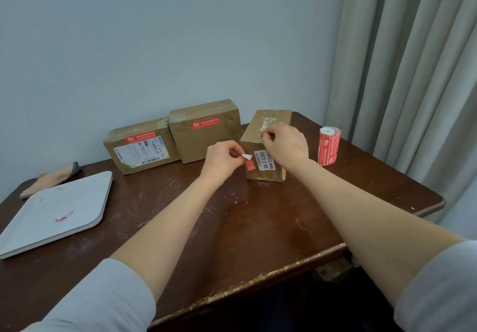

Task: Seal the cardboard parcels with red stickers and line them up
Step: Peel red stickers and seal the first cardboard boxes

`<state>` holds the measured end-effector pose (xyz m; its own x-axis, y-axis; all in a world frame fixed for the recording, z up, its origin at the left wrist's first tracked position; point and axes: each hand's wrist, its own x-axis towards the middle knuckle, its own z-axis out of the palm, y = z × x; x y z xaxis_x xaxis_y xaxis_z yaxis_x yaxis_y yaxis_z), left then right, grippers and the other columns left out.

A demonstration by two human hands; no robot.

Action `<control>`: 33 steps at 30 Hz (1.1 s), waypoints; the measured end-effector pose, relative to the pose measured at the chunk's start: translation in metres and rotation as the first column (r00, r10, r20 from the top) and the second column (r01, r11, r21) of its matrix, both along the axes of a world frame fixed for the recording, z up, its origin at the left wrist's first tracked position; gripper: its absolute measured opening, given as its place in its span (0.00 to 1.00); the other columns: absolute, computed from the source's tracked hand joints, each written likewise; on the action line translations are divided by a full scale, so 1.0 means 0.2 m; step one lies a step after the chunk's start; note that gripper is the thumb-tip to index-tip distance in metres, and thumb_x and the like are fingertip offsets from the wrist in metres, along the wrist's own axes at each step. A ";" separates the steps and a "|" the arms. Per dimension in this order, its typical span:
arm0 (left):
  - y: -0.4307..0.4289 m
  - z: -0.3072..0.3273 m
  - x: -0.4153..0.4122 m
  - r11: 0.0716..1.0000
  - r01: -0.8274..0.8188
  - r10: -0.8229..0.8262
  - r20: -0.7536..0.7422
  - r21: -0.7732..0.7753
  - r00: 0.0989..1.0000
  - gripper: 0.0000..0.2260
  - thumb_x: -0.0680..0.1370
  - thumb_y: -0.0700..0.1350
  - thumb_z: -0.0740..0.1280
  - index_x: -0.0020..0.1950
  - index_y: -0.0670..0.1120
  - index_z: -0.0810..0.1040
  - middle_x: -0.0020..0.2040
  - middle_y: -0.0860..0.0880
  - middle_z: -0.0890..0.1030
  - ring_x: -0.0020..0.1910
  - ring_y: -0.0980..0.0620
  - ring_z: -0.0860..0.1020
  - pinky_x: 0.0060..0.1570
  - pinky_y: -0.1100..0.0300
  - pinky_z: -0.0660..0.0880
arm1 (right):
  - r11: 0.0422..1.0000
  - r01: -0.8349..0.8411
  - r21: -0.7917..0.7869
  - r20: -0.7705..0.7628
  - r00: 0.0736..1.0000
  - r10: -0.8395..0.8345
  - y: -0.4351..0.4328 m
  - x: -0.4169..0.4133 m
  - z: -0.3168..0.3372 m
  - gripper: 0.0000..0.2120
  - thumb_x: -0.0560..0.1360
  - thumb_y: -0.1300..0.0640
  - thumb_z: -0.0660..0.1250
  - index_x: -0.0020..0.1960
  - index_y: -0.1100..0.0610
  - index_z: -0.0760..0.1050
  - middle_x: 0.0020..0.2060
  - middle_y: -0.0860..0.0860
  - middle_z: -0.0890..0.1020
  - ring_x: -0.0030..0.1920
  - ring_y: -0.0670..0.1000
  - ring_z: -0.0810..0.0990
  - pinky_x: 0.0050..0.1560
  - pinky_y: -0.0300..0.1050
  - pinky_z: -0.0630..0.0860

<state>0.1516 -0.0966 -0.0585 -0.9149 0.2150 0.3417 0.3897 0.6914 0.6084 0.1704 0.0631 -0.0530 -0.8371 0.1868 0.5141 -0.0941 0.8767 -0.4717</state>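
A person's left hand pinches a likely flimsy, tacky red sticker by its peeled corner on the parcel's front, while the right hand pinches the parcel's top edge.

Brown table holds parcels, sticker roll, tray, cloth.

Three brown cardboard parcels sit toward the far side, taped shut. The left parcel lies flat with a red sticker above its white shipping label. Touching it, the middle parcel carries a second sticker. The right parcel stands slightly apart, and a third sticker shows at its near face, its white end pinched by the left hand. An upright sticker roll stands farther right.
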 end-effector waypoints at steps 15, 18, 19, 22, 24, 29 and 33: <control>0.09 0.20 0.05 0.758 -0.092 -0.053 0.202 0.646 0.978 0.04 0.73 0.39 0.72 0.40 0.44 0.79 0.35 0.46 0.81 0.32 0.54 0.78 0.38 0.59 0.81 | 0.879 -0.061 -0.474 -0.008 0.998 0.065 0.09 0.00 0.11 0.10 0.78 0.51 0.63 0.47 0.52 0.82 0.39 0.48 0.82 0.43 0.50 0.78 0.42 0.43 0.70; 0.14 0.26 0.06 0.691 -0.133 -0.039 0.220 0.710 0.975 0.04 0.72 0.40 0.72 0.39 0.44 0.78 0.33 0.46 0.80 0.30 0.54 0.77 0.32 0.63 0.78 | 0.761 -0.109 -0.640 -0.048 0.994 0.102 0.13 0.03 0.18 0.11 0.75 0.44 0.66 0.41 0.51 0.80 0.37 0.47 0.83 0.40 0.49 0.81 0.45 0.45 0.76; 0.15 0.28 0.07 0.673 -0.141 -0.036 0.223 0.726 0.974 0.04 0.73 0.40 0.72 0.39 0.44 0.78 0.33 0.46 0.80 0.30 0.54 0.76 0.32 0.63 0.77 | 0.724 -0.138 -0.676 -0.033 0.987 0.158 0.14 0.05 0.20 0.12 0.75 0.43 0.67 0.43 0.52 0.80 0.38 0.48 0.83 0.38 0.48 0.81 0.43 0.43 0.76; 0.20 0.31 0.07 0.630 -0.161 -0.040 0.239 0.760 0.970 0.04 0.73 0.39 0.72 0.40 0.44 0.78 0.35 0.46 0.80 0.30 0.55 0.77 0.32 0.63 0.77 | 0.631 -0.145 -0.762 0.071 0.950 0.304 0.15 0.10 0.26 0.18 0.73 0.40 0.68 0.50 0.55 0.80 0.41 0.47 0.83 0.36 0.45 0.77 0.35 0.38 0.70; 0.23 0.33 0.08 0.609 -0.163 -0.069 0.257 0.776 0.964 0.02 0.73 0.40 0.72 0.43 0.43 0.80 0.37 0.46 0.81 0.31 0.56 0.77 0.34 0.64 0.78 | 0.617 -0.126 -0.777 0.118 0.933 0.340 0.16 0.10 0.28 0.17 0.72 0.42 0.71 0.50 0.54 0.80 0.42 0.48 0.83 0.35 0.45 0.76 0.33 0.37 0.68; 0.28 0.32 0.09 0.616 -0.176 -0.104 0.301 0.768 0.948 0.03 0.73 0.40 0.72 0.45 0.42 0.80 0.39 0.46 0.82 0.33 0.55 0.78 0.36 0.62 0.79 | 0.533 -0.112 -0.839 0.078 0.944 0.320 0.18 0.08 0.26 0.05 0.73 0.53 0.72 0.41 0.54 0.80 0.37 0.50 0.82 0.30 0.43 0.74 0.27 0.34 0.65; 0.30 0.29 0.05 0.718 -0.194 -0.007 0.286 0.669 0.958 0.04 0.73 0.42 0.72 0.42 0.41 0.80 0.39 0.44 0.83 0.31 0.55 0.79 0.34 0.61 0.79 | 0.553 -0.079 -0.829 0.099 0.954 0.284 0.18 0.06 0.26 0.06 0.74 0.55 0.71 0.40 0.56 0.78 0.34 0.49 0.80 0.29 0.43 0.75 0.27 0.35 0.65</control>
<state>0.1614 -0.0368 -0.0003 -0.9902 -0.0769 0.1166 0.1113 0.0700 0.9913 0.1826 0.0981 -0.0013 -0.9623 0.2682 0.0448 -0.0216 0.0888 -0.9958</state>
